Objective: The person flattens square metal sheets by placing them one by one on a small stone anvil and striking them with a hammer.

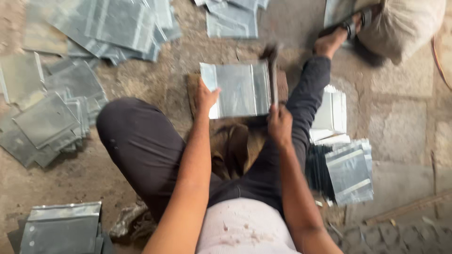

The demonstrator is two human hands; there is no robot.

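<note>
A shiny rectangular metal sheet [238,89] lies on a wooden block [193,87] on the ground between my legs. My left hand [205,96] presses down on the sheet's left edge. My right hand [279,124] grips the handle of a dark hammer-like tool [272,70], whose blurred head lies over the sheet's right edge, by its folded strip.
Piles of similar grey metal sheets lie at the left [52,113], the upper left [113,28], the top [233,16], the lower left [61,228] and stacked at the right [348,171]. A cloth sack [405,23] sits top right by my sandalled foot [336,37]. The floor is rough stone.
</note>
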